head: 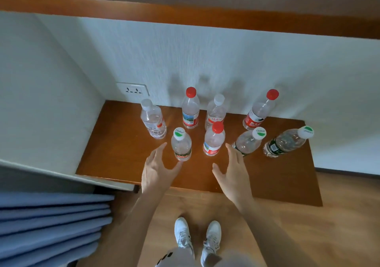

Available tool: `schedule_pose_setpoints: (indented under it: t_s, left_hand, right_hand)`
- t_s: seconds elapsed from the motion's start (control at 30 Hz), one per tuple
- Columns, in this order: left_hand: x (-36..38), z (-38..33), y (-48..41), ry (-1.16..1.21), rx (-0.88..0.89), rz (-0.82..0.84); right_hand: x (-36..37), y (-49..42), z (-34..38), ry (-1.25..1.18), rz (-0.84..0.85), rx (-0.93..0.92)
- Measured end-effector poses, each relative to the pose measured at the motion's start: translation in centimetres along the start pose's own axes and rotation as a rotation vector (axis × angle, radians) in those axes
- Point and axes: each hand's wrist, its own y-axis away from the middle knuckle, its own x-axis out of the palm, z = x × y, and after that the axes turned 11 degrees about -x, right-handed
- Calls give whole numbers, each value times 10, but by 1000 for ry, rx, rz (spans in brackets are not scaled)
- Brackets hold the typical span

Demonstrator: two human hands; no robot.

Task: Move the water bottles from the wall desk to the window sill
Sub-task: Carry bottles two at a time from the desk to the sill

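1. I watched the left grip (157, 169) spread wide, thumb and fingers apart, holding nothing, poised at the near side of the green-cap bottle (181, 144) on the surface (123, 143).

2. That bottle stood upright, its long axis vertical, just ahead of the open palm and between thumb and fingers; I could not tell whether the thumb tip touched its base.

3. The right grip (232, 171) was likewise open and empty, palm turned inward, with the red-cap bottle (213, 140) upright just ahead and to its left.

4. I judged each grip nearest its own bottle: left to the green cap, right to the red, so a two-handed pickup looked likely.

5. Six other bottles (190, 110) stood farther back or off to the right, all upright on the surface near the wall (205, 57).

6. A second green-cap bottle (248, 141) stood close against the right grip's fingertips; I reckoned a careless reach could knock it.

7. No window sill was plainly identifiable; a curtain (51, 225) hung at the left.

8. By my reading, all eight bottles were on the surface and the move had not yet begun.
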Motion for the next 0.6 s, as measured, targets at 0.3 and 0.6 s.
schedule_pose_setpoints:
  t_s: [0.3,0.6]
  left_hand:
    - [41,-7,-35,210,155,10]
    - [56,-18,-58,355,-13,78]
  right_hand:
    - [48,-43,-16,-328,-128,124]
    - [65,-75,-5,-466,-319,135]
